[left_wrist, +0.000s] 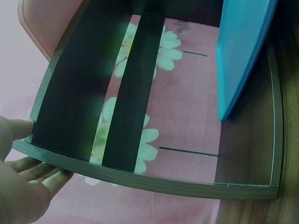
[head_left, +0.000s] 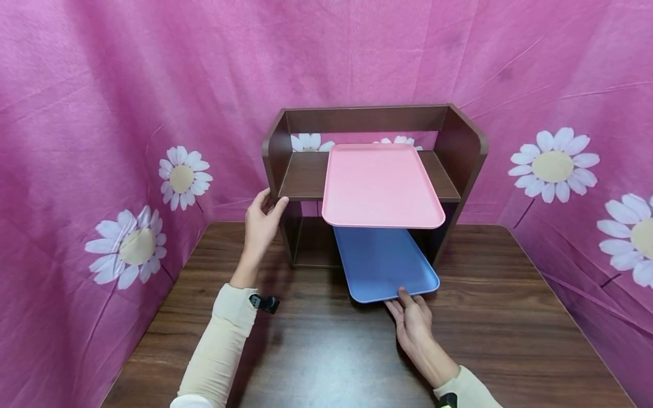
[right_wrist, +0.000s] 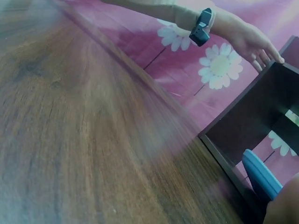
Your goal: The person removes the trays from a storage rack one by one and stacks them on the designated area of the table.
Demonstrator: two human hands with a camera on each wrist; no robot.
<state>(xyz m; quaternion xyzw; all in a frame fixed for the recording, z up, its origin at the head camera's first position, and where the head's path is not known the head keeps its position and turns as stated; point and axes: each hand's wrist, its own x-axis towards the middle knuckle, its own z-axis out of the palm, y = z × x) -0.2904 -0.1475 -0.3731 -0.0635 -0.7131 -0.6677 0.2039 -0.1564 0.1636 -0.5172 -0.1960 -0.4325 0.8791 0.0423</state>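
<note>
A dark brown two-level shelf point(head_left: 367, 120) stands on the table. My left hand point(head_left: 261, 225) grips its left side panel at the height of the middle board, thumb on the front edge and fingers on the outer face, as the left wrist view also shows. My right hand point(head_left: 414, 323) pinches the front edge of a blue tray point(head_left: 385, 263), thumb on top and fingers beneath. That tray slants out of the lower compartment, its back part hidden. A pink tray point(head_left: 382, 187) lies on the upper level and juts past the front, overlapping the blue one in the head view.
The wooden table point(head_left: 326, 351) reaches toward me in front of the shelf. Behind and at both sides hangs a pink curtain point(head_left: 214, 85) printed with large white daisies. Each wrist wears a small black device point(head_left: 264, 303).
</note>
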